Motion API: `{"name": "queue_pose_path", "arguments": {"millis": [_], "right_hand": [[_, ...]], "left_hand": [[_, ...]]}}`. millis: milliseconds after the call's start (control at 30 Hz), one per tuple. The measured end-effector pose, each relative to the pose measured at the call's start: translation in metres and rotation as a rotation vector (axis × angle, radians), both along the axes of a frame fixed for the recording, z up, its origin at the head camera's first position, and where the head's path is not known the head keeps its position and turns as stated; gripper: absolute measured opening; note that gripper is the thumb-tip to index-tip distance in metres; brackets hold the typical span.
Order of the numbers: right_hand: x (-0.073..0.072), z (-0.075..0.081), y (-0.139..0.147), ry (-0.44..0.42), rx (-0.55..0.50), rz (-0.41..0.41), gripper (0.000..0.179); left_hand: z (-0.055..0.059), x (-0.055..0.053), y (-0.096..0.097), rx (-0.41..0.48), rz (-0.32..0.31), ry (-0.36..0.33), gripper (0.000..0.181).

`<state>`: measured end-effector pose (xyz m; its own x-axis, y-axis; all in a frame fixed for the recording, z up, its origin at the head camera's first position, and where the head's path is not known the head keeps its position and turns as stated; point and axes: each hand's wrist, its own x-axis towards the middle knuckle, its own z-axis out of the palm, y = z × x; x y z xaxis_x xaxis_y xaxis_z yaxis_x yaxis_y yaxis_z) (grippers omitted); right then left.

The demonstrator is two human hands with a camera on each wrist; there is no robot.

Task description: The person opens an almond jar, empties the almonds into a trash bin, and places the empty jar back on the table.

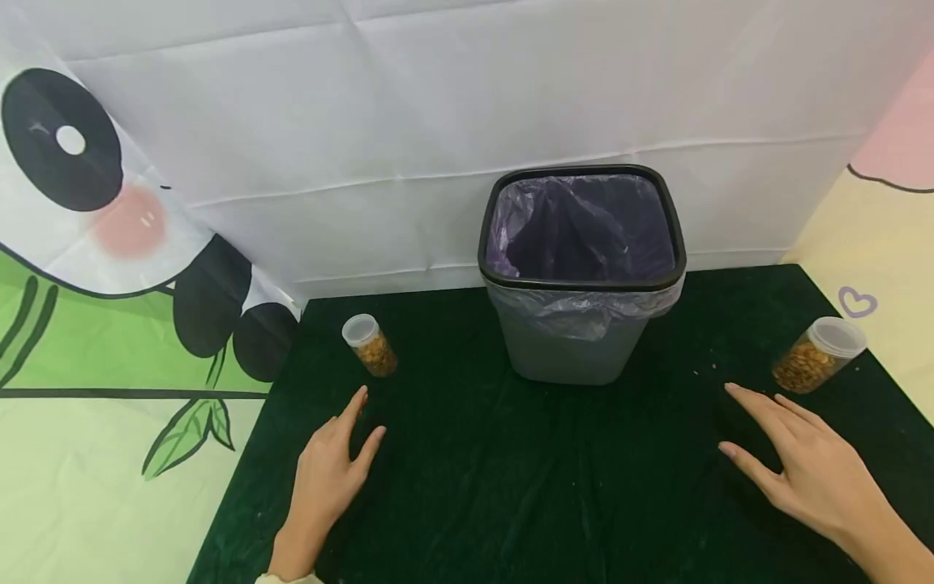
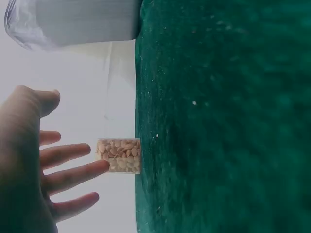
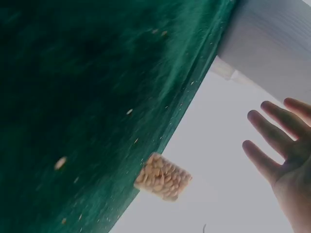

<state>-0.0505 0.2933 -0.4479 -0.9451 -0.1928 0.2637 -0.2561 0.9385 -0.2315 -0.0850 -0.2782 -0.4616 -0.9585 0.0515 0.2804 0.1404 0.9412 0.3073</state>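
A clear jar with a white lid, partly filled with brownish seed-like pieces, stands on the left of the dark green cloth. Just in front of it my left hand reaches out, fingers extended and holding nothing. In the left wrist view, its fingertips overlap the jar. A wider jar of the same sort stands at the right, white-lidded too. My right hand is on the near side of it, fingers spread, with nothing in its grasp. The right wrist view shows this jar apart from the fingertips.
A grey bin with a black rim and a translucent purplish liner stands at the back, between the jars. Small pale crumbs lie scattered on the green cloth. Behind hangs a white sheet, with printed cartoon fabric at both sides.
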Motion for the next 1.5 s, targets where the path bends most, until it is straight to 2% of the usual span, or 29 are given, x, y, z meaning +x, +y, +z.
{"name": "queue_pose_path", "arguments": {"millis": [200,400,500,700,833,1033,1233,1500], "right_hand": [[-0.003,0.002,-0.004,-0.04,-0.096,-0.008,0.068],[-0.004,0.002,-0.014,-0.095,-0.222,0.002,0.062],[-0.007,0.002,-0.019,-0.072,-0.256,0.03,0.062],[-0.017,0.001,-0.028,0.003,-0.28,0.097,0.063],[-0.02,0.001,-0.031,-0.006,-0.296,0.114,0.059],[-0.023,-0.002,-0.036,-0.034,-0.309,0.147,0.056],[-0.023,-0.001,-0.04,-0.04,-0.312,0.141,0.052],[-0.025,-0.001,-0.042,-0.053,-0.305,0.158,0.052]], "left_hand": [[-0.005,-0.022,-0.002,0.291,0.084,-0.032,0.059],[-0.012,-0.04,-0.01,0.481,0.121,-0.064,0.063],[-0.014,-0.052,-0.015,0.564,0.13,-0.078,0.069],[-0.016,-0.086,-0.02,0.712,0.139,-0.076,0.083],[-0.02,-0.106,-0.02,0.74,0.133,-0.087,0.089],[-0.025,-0.125,-0.019,0.771,0.122,-0.108,0.093],[-0.029,-0.135,-0.016,0.814,0.104,-0.133,0.088],[-0.031,-0.138,-0.013,0.822,0.084,-0.129,0.077]]}}
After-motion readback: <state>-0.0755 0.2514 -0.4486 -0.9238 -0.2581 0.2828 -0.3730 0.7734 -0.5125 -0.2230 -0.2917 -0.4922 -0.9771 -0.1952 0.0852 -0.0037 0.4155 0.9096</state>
